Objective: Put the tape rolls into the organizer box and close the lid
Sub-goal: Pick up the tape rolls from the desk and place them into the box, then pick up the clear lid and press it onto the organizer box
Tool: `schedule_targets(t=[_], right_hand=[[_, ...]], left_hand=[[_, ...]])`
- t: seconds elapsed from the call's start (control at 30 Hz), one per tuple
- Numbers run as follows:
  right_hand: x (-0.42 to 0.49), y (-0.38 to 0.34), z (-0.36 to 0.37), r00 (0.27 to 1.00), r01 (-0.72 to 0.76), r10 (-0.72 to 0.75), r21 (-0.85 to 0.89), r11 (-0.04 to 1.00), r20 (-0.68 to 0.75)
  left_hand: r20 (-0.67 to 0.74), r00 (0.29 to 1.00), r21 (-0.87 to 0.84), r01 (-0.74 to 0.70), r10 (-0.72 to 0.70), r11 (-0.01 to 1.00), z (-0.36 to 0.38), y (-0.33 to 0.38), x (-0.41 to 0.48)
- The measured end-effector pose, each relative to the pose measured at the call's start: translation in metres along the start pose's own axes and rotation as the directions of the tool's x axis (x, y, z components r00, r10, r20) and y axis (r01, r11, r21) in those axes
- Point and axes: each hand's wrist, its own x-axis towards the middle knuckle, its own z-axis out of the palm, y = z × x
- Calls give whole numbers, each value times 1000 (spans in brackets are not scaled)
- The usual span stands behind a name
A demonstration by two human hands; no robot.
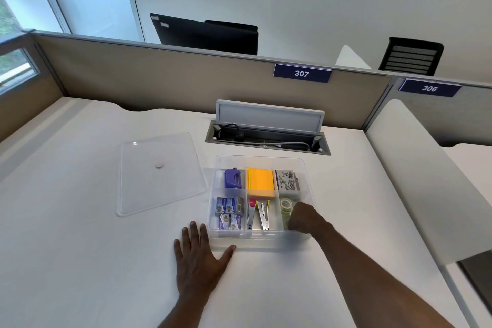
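Observation:
The clear organizer box (306,165) stands open on the white desk. Its near right compartment holds a clear tape roll (286,204) at the back. My right hand (303,217) reaches into that same compartment, fingers curled around a second tape roll (285,221) that is mostly hidden by the hand. My left hand (198,253) lies flat on the desk, fingers spread, just off the box's near left corner. The clear lid (159,176) lies flat on the desk to the left of the box.
Other compartments hold a purple hole punch (233,178), orange sticky notes (261,181), staple boxes (229,212), staple removers (259,214) and a printed packet (288,181). An open cable hatch (269,130) sits behind the box. A partition runs along the back; a white divider (415,176) stands right.

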Motion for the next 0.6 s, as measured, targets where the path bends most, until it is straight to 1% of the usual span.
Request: schedule_targets(t=[0.07,0.13,0.27,0.33,0.4,0.47,0.5,0.6], right_hand=[[0,1,0,998,5,-5,2,1000,-55],[-4,-1,-3,990,15,-14,8,1000,-142],[-5,-4,-10,940,29,17,128,991,-341],[-7,-5,-13,924,51,7,141,989,-382],[-9,-7,-15,892,102,-15,170,980,-451],[-11,-11,-14,842,182,-52,191,965,-537],[-12,-14,-13,825,213,-74,187,959,-560],[-14,-30,-10,795,304,-157,161,939,-585]], left_hand=[[-6,1000,4,1,-1,1000,1,0,-1],[-14,1000,2,1,-1,1000,1,0,-1],[3,1000,-5,-1,1,1000,4,-4,1],[13,1000,-20,-5,5,1000,5,-4,2],[13,1000,-49,-11,12,999,4,-5,1],[15,1000,-110,8,-6,994,1,-7,2],[6,1000,-170,26,-26,985,-2,-8,3],[-41,993,-355,87,-109,931,-17,-12,10]])
